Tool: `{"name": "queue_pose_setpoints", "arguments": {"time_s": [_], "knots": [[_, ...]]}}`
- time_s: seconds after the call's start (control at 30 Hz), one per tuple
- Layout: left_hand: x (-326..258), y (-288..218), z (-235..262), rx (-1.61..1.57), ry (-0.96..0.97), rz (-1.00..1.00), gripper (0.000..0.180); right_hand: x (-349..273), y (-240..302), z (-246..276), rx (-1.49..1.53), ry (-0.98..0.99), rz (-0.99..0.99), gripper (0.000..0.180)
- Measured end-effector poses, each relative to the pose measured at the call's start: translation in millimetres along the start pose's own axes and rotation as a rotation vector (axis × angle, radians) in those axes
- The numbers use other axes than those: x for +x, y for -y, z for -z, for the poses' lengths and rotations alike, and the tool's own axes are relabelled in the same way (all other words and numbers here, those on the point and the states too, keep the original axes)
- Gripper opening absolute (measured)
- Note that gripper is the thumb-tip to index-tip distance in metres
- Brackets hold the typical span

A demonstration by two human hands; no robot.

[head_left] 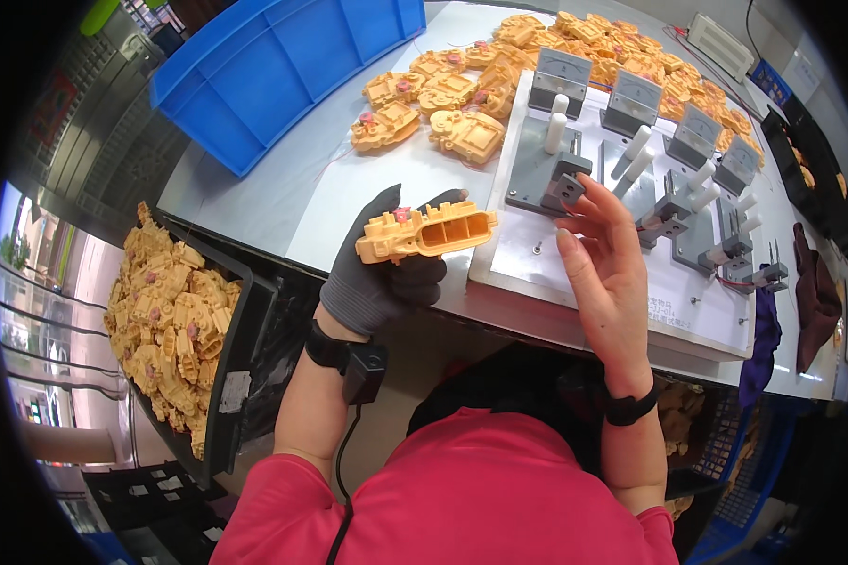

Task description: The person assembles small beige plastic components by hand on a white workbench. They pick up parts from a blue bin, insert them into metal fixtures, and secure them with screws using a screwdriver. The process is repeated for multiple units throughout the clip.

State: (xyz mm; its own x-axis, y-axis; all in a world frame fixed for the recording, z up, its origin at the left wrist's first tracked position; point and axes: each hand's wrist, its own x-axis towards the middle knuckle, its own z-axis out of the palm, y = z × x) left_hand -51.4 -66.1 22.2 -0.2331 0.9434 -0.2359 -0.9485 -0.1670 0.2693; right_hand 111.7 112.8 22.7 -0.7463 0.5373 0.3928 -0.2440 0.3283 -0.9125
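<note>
Grey worktable [254,202], smooth w/ a rounded near-left corner, has its barest stretch on the left, between the blue plastic crate [283,66] at the far left and the white test fixture board [622,273] on the right. The board is flat and glossy, carrying grey metal blocks, white cylindrical handles and a far row of small square dial meters [561,75]; its near edge runs close to the table's near edge. A heap of yellow moulded plastic housings [537,56] spreads across the far side, some w/ pinkish round inserts. Below the table's left edge, a black bin [226,377] is full of the same yellow parts. Left hand [386,268], in a grey knit glove w/ a black wrist strap and cord, is raised over the table's near edge, fingers wrapped tight round one yellow housing [429,231], held roughly level, its open ribbed cavity facing up. Right hand [603,268] is bare, fingers spread and loosely curled, holding nothing, fingertips near a grey block [565,188] at the board's left end; whether they touch it, can't tell.
</note>
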Motion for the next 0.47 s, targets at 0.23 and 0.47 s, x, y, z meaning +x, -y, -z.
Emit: {"name": "queue_pose_setpoints", "arguments": {"time_s": [0.23, 0.47], "knots": [[0.1, -2.6, 5.3, -0.009, 0.057, 0.020, 0.063, 0.4, -0.3, -0.2, -0.004, -0.005, 0.017, 0.050], [-1.4, 1.5, -0.8, 0.033, -0.057, -0.025, 0.064, -0.1, -0.6, -0.5, -0.004, -0.005, 0.013, 0.051]]}}
